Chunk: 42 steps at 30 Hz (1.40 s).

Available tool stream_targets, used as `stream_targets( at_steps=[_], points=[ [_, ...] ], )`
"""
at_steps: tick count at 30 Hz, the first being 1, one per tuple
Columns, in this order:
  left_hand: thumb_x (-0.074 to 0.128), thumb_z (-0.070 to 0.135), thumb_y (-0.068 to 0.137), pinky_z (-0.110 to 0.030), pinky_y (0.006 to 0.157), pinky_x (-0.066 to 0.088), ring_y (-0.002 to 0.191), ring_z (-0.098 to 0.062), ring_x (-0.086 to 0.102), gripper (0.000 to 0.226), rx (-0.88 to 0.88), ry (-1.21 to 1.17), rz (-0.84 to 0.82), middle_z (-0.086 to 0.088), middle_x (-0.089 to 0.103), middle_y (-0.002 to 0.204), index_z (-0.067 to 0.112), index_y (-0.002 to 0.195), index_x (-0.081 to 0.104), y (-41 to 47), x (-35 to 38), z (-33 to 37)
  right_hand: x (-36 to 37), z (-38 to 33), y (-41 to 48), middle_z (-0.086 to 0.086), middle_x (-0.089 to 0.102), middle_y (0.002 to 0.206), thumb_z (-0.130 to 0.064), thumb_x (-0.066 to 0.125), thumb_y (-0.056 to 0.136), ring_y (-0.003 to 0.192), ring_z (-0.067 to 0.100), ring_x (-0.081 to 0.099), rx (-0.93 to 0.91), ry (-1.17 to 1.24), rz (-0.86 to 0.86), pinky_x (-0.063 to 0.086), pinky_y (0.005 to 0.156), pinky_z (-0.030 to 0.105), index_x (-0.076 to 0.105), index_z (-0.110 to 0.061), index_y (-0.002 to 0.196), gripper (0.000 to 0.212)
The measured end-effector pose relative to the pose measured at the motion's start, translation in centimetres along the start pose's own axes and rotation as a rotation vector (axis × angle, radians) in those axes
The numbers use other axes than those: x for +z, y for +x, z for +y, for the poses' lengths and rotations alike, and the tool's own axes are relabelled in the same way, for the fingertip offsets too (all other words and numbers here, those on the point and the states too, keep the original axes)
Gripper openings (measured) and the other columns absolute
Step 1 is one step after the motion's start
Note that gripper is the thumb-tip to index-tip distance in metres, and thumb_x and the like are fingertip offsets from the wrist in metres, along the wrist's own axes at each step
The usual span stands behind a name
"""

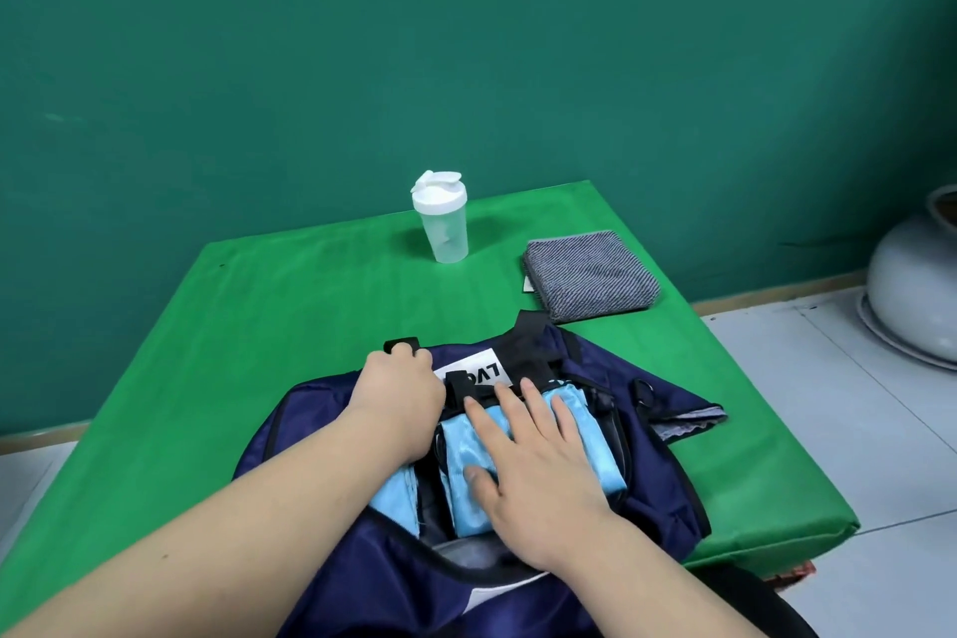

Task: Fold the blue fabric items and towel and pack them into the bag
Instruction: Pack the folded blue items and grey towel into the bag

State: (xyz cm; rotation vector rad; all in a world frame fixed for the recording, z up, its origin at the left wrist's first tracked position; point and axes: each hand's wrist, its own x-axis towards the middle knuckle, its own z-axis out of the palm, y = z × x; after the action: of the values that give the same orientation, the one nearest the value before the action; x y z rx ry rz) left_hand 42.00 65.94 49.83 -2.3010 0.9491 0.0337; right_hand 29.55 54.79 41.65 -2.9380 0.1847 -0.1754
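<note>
Already the folded light-blue satin fabric (595, 435) lies inside the open navy-blue duffel bag (657, 508), with a second light-blue piece (396, 500) tucked in to its left. The right grip (538, 471) is released, its fingers flat on the satin, pressing it down. The left grip (401, 391) is clenched on the bag's far rim by a black strap, holding the mouth open. So the blue items look folded and packed. The folded grey ribbed towel (593, 275) is not yet in the bag and sits by the right edge of the green-covered counter (290, 306), towards the far right corner.

The satin's long axis seems to run from the near edge towards the far edge, leaning right, roughly along the bag. The towel's sides lie parallel to the right edge. A translucent shaker bottle with a white lid (443, 223) stands upright near the far edge.
</note>
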Motion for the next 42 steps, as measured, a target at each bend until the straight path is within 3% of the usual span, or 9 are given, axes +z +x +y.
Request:
stream_targets(
  at_steps=[5,10,14,17,27,33,35,38,42],
  points=[
    [0.055,0.026,0.092,-0.036,0.079,0.042,0.111,-0.025,0.050,0.030,0.027,-0.033,0.002,-0.003,0.055,0.120,0.020,0.120,0.063,0.9,0.5,-0.3,0.1,0.0,0.0,0.007,0.038,0.158,-0.056,0.038,0.092,0.147,0.033,0.030,-0.007,0.009,-0.015,0.008,0.113,0.049,0.035,-0.033,0.151,0.063],
    [0.058,0.037,0.085,-0.033,0.073,0.051,0.096,-0.023,0.059,0.024,-0.032,-0.333,0.033,0.001,0.063,0.099,0.018,0.095,0.067,1.2,1.1,-2.6,-0.6,0.3,0.2,0.004,0.010,0.167,-0.056,0.026,0.095,0.154,0.029,-0.001,-0.025,0.054,-0.026,-0.009,0.116,0.046,0.015,-0.036,0.157,0.066],
    [0.058,0.032,0.085,-0.033,0.068,0.051,0.075,-0.024,0.060,0.018,-0.194,-0.783,0.179,0.002,0.062,0.079,0.018,0.074,0.060,0.7,1.4,-4.8,-0.2,0.1,0.1,0.007,0.051,0.148,-0.057,0.042,0.089,0.140,0.031,0.043,0.016,-0.039,-0.062,0.017,0.110,0.049,0.042,-0.034,0.146,0.062],
    [0.059,0.031,0.086,-0.032,0.067,0.048,0.071,-0.018,0.058,0.015,-0.288,-1.031,0.316,0.005,0.062,0.074,0.021,0.074,0.060,0.2,1.0,-5.4,0.1,0.0,0.2,0.007,0.056,0.143,-0.057,0.042,0.088,0.136,0.032,0.049,0.014,-0.048,-0.050,0.021,0.107,0.049,0.047,-0.034,0.143,0.060],
    [0.055,0.044,0.088,-0.035,0.071,0.035,0.102,-0.025,0.053,0.029,-0.003,-0.250,0.361,0.001,0.057,0.104,0.023,0.107,0.060,0.9,-0.3,-1.6,0.2,-0.3,0.3,0.008,0.055,0.144,-0.057,0.044,0.088,0.136,0.033,0.048,0.023,-0.055,-0.056,0.021,0.108,0.050,0.052,-0.032,0.141,0.059],
    [0.049,0.040,0.097,-0.033,0.067,0.048,0.083,-0.025,0.060,0.031,-0.218,-0.780,0.459,0.002,0.062,0.083,0.018,0.084,0.066,1.7,-2.6,-3.3,0.2,-0.2,0.5,0.008,0.056,0.143,-0.058,0.041,0.090,0.137,0.034,0.047,-0.007,-0.038,-0.091,0.019,0.108,0.050,0.048,-0.033,0.143,0.059],
    [0.053,0.039,0.095,-0.037,0.068,0.049,0.076,-0.025,0.058,0.032,-0.309,-0.920,0.586,0.001,0.062,0.075,0.015,0.078,0.064,1.2,-4.2,-4.3,-0.4,0.0,0.9,0.009,0.038,0.157,-0.058,0.032,0.095,0.149,0.035,0.026,-0.030,-0.029,-0.110,0.006,0.114,0.050,0.031,-0.036,0.152,0.061],
    [0.055,0.040,0.094,-0.037,0.065,0.048,0.072,-0.021,0.057,0.031,-0.263,-0.942,0.642,0.002,0.061,0.071,0.016,0.075,0.062,-0.6,-5.5,-4.0,-1.2,0.1,1.6,0.005,0.001,0.167,-0.058,0.020,0.097,0.152,0.029,-0.012,-0.047,0.016,-0.164,-0.014,0.117,0.050,0.002,-0.039,0.157,0.065],
    [0.053,0.043,0.095,-0.034,0.074,0.049,0.085,-0.019,0.058,0.021,-0.110,-0.792,0.523,0.008,0.059,0.085,0.026,0.092,0.065,-2.0,-3.6,-2.2,-2.3,-0.3,1.8,0.006,-0.002,0.167,-0.056,0.024,0.098,0.152,0.029,-0.013,-0.054,0.025,-0.180,-0.010,0.121,0.051,0.002,-0.037,0.158,0.066]
  ],
)
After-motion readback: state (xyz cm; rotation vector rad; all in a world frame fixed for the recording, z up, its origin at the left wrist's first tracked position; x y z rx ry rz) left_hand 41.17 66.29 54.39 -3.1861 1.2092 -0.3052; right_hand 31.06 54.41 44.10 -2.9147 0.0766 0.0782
